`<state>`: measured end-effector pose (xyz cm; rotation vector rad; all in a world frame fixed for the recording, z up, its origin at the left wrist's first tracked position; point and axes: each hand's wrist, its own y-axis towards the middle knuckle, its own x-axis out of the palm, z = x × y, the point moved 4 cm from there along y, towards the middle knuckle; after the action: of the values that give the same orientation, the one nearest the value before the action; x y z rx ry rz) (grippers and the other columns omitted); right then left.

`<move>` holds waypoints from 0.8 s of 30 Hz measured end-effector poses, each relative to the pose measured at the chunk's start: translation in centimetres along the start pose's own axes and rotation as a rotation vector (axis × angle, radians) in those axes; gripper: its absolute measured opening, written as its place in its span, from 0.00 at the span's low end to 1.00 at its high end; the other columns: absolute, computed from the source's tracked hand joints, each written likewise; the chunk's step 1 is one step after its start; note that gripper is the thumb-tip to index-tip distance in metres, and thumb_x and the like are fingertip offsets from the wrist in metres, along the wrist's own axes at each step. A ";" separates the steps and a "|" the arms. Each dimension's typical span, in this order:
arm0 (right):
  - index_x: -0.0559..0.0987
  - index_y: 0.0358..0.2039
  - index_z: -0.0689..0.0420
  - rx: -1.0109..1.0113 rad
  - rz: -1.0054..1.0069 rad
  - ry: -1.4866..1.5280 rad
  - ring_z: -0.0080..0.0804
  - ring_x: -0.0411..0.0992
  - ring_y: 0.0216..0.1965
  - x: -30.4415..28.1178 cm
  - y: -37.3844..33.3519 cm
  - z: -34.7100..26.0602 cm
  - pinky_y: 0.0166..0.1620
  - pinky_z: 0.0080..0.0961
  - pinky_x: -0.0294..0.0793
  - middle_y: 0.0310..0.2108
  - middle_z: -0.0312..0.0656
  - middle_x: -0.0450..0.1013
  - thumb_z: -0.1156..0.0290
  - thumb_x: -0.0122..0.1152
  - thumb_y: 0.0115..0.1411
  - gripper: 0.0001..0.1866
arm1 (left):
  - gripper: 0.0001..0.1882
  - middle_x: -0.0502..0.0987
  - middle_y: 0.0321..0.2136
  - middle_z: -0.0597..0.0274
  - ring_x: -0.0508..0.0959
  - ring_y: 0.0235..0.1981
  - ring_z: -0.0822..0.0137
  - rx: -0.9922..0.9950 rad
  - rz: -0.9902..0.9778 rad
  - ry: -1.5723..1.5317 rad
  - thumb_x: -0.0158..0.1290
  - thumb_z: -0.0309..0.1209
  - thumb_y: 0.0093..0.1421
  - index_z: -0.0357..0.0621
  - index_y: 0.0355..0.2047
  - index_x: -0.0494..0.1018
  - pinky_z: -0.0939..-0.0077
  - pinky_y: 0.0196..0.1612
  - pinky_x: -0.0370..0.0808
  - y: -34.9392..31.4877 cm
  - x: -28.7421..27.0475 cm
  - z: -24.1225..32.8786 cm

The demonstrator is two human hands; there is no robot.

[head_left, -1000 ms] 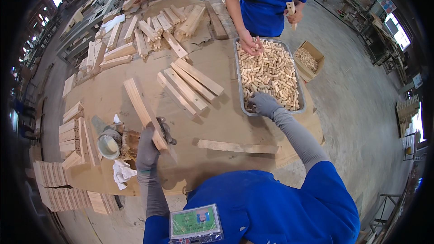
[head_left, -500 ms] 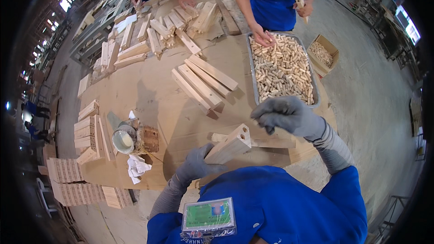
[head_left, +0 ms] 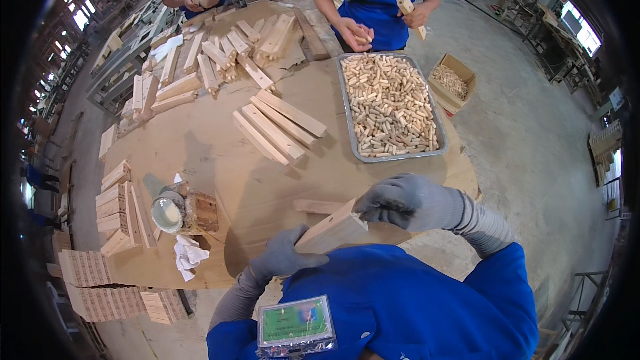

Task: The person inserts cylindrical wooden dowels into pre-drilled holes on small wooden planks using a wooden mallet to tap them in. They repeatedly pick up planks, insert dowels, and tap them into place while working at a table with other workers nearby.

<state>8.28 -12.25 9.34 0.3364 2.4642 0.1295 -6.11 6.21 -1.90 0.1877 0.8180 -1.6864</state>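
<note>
My left hand (head_left: pixel 283 252) is closed around the near end of a pale wooden block (head_left: pixel 331 230), holding it tilted in front of my body. At the block's far end, my right hand (head_left: pixel 415 203) is closed with its fingertips pressed against the end face. The fingers cover the holes there, and whatever they pinch is hidden. Both hands wear grey gloves. Another wooden piece (head_left: pixel 316 206) lies on the table behind the block, partly covered. Beyond my right hand stands a grey tray (head_left: pixel 400 157) heaped with short wooden dowels (head_left: pixel 393 103).
Several wooden bars (head_left: pixel 277 127) lie mid-table, with more piled at the far left. A glue pot (head_left: pixel 167 215) stands beside a crumpled white cloth (head_left: pixel 189 255). Two co-workers in blue stand across the table; one holds a drilled block (head_left: pixel 410 17). A box of dowels (head_left: pixel 453 80) sits beyond the tray.
My right hand has come down onto the end of the block, covering its holes. The nearer co-worker's hand has lifted from the tray with dowels in it. The view has shifted slightly.
</note>
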 end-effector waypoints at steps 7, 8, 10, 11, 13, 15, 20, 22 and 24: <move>0.74 0.37 0.59 0.220 0.010 0.110 0.39 0.75 0.29 3.6 -3.0 5.0 0.33 0.31 0.74 0.28 0.43 0.75 0.70 0.54 0.59 0.08 | 0.40 0.76 0.31 0.51 0.77 0.37 0.54 -0.052 -0.122 0.207 0.56 0.64 0.42 0.37 0.40 0.71 0.67 0.41 0.71 1.3 1.1 -1.8; 0.74 0.38 0.61 0.325 -0.034 0.170 0.35 0.75 0.28 3.8 -2.8 5.6 0.33 0.29 0.74 0.27 0.42 0.75 0.72 0.55 0.58 0.09 | 0.40 0.75 0.32 0.50 0.77 0.37 0.54 -0.038 -0.114 0.193 0.56 0.63 0.43 0.38 0.41 0.70 0.66 0.41 0.71 1.4 1.3 -2.0; 0.74 0.40 0.64 0.533 -0.118 0.287 0.28 0.76 0.28 4.3 -2.5 6.6 0.32 0.24 0.74 0.27 0.42 0.76 0.75 0.58 0.56 0.12 | 0.40 0.75 0.33 0.50 0.76 0.39 0.53 -0.007 -0.100 0.170 0.56 0.62 0.44 0.39 0.44 0.70 0.65 0.40 0.72 1.7 1.5 -2.3; 0.74 0.41 0.64 0.588 -0.172 0.448 0.27 0.76 0.29 4.1 -2.2 7.3 0.32 0.23 0.74 0.27 0.42 0.76 0.75 0.59 0.56 0.13 | 0.38 0.75 0.34 0.49 0.76 0.39 0.53 0.031 -0.018 0.208 0.57 0.59 0.45 0.40 0.46 0.69 0.65 0.41 0.72 1.9 1.5 -2.5; 0.74 0.43 0.65 0.681 -0.278 0.773 0.25 0.76 0.30 3.0 -1.1 10.3 0.32 0.21 0.74 0.28 0.43 0.76 0.74 0.60 0.55 0.15 | 0.35 0.74 0.36 0.48 0.76 0.40 0.52 0.104 0.147 0.295 0.58 0.53 0.46 0.42 0.49 0.68 0.64 0.41 0.73 2.1 1.5 -3.0; 0.73 0.48 0.57 0.658 -0.084 0.514 0.36 0.75 0.31 -0.1 -0.8 16.4 0.35 0.27 0.75 0.31 0.45 0.75 0.69 0.57 0.55 0.19 | 0.32 0.74 0.36 0.48 0.76 0.40 0.53 0.205 0.271 0.232 0.59 0.45 0.46 0.44 0.50 0.68 0.64 0.42 0.74 2.1 0.4 -2.7; 0.73 0.46 0.48 0.503 0.051 -0.832 0.48 0.73 0.38 -0.9 -0.7 28.1 0.42 0.42 0.71 0.37 0.43 0.76 0.65 0.55 0.53 0.18 | 0.28 0.75 0.35 0.49 0.77 0.37 0.53 0.314 0.457 0.159 0.61 0.34 0.45 0.40 0.48 0.69 0.65 0.38 0.74 2.1 -2.3 -3.4; 0.73 0.45 0.50 0.472 0.118 -0.834 0.48 0.73 0.39 -0.6 -0.8 28.3 0.42 0.43 0.70 0.37 0.43 0.76 0.65 0.55 0.53 0.17 | 0.26 0.76 0.34 0.49 0.78 0.34 0.54 0.231 0.443 0.041 0.61 0.33 0.45 0.37 0.45 0.69 0.67 0.36 0.74 1.9 -2.9 -3.6; 0.73 0.44 0.52 0.575 0.202 -0.718 0.45 0.73 0.38 -0.6 -0.9 28.2 0.40 0.39 0.71 0.37 0.44 0.75 0.64 0.56 0.54 0.16 | 0.24 0.76 0.32 0.49 0.78 0.31 0.55 0.184 0.393 -0.089 0.61 0.34 0.46 0.35 0.43 0.70 0.68 0.34 0.73 2.0 -2.7 -3.4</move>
<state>25.77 -13.01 -12.76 0.7305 1.7051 -0.5377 -4.51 10.31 -3.79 0.3728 0.5187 -1.3849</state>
